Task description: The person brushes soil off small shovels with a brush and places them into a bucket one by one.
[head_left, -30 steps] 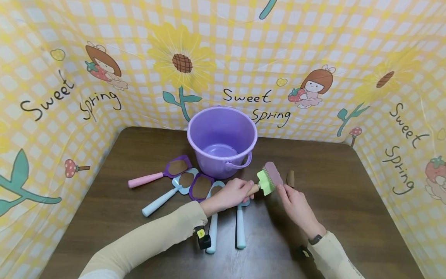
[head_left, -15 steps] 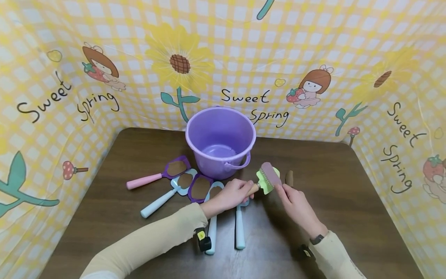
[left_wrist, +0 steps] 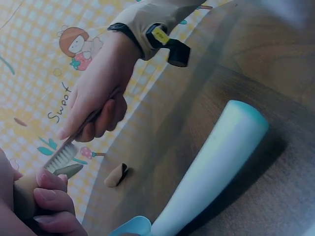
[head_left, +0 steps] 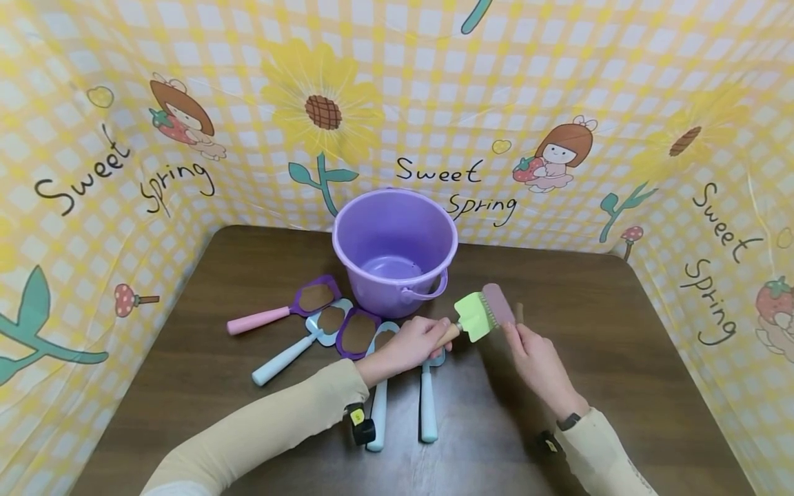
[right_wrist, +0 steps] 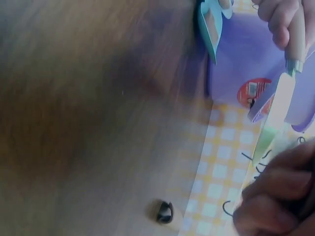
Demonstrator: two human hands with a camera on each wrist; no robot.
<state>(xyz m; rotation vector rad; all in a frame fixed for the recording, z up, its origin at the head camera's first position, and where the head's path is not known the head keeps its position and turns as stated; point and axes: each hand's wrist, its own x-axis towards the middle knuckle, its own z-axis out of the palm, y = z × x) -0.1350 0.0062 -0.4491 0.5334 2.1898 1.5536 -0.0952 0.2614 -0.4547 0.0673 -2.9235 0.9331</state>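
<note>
A: Two hands up, both busy. Left hand [head_left: 414, 344] grips the wooden handle of the green spatula [head_left: 475, 317], fingers curled round it. Right hand [head_left: 535, 359] pinches a pink brush [head_left: 498, 304], bristles against the spatula blade.

B: Change versus half a second back?

A: Blade has rolled. Green face now shows broad and flat to the head camera; before, the brush covered most of it. Brush slid off toward 3 o'clock and sits at the blade's far edge. Hands barely shifted.

B: Meaning?

A: My read: one brushing stroke is finished across that face, and the cleaning looks mid-way, not done.

B: Where's it all sit?

A: Spatula hangs over the table [head_left: 620, 358], at roughly 4 o'clock from the purple bucket [head_left: 395, 251]. Small brown piece [left_wrist: 117, 175] lies on the wood just beyond the brush. Other scoops [head_left: 347, 331] lie at 7 o'clock from the bucket, brown patches on them, untouched.
</note>
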